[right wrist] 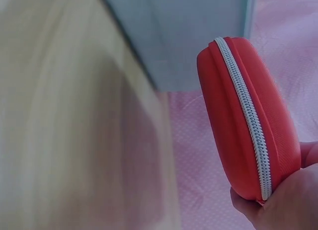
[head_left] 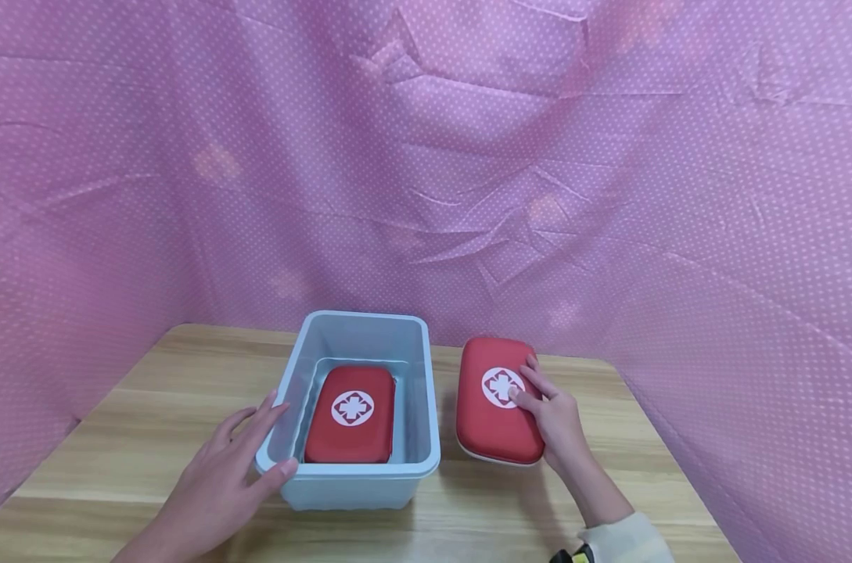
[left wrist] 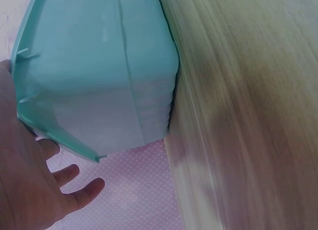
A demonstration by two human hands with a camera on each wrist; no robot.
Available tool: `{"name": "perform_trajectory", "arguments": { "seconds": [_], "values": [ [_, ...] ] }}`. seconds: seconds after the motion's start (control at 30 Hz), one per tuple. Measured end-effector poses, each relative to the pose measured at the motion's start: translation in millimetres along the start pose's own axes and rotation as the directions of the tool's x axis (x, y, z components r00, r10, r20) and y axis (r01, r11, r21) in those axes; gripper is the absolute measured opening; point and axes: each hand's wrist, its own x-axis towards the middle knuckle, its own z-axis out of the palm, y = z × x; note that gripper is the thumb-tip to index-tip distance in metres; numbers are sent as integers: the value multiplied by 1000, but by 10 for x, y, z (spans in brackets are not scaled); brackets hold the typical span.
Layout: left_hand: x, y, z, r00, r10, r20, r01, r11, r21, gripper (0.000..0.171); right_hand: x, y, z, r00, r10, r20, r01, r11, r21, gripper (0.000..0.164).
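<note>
A pale blue plastic bin (head_left: pixel 426 422) stands on the table, holding a red first-aid case (head_left: pixel 320 446) that lies flat with its white cross emblem up. My left hand (head_left: pixel 217 477) rests at the bin's near left corner, thumb and index fingertip on the rim, the other fingers spread outside it, as the left wrist view also shows. To the right of the bin, my right hand (head_left: pixel 559 426) grips a second red first-aid case (head_left: pixel 482 422) by its right side, thumb on top near the emblem. This case is held above the table, its silver zipper (right wrist: pixel 246 111) showing in the right wrist view.
The wood-grain table (head_left: pixel 116 469) reaches back to a pink dotted cloth (head_left: pixel 426 195) that hangs behind and along both sides. Bare tabletop shows left of the bin and right of the held case. A light sleeve (head_left: pixel 630 539) covers the right forearm.
</note>
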Motion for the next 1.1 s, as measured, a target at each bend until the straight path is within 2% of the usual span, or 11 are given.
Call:
{"name": "perform_trajectory", "arguments": {
  "seconds": [0.23, 0.5, 0.7, 0.93, 1.1],
  "values": [
    [3, -21, 0, 1000, 12, -4, -12, 1000, 22, 74, -12, -230, 6, 1000, -23, 16, 22, 998, 54, 60],
    [7, -19, -4, 1000, -2, 10, 2, 1000, 20, 74, -30, -449, 96, 999, -33, 40, 30, 995, 90, 59],
    [-8, 5, -11, 1000, -16, 16, 16, 1000, 12, 74, -36, -621, 158, 996, -74, 52, 67, 990, 123, 59],
    [-46, 44, -16, 1000, -26, 15, 25, 1000, 14, 73, -66, -777, 306, 991, -105, 85, 90, 982, 168, 57],
    [-69, 72, -25, 999, -32, 18, 31, 999, 9, 73, -73, -836, 438, 989, -105, 100, 89, 984, 154, 57]
  ]
}}
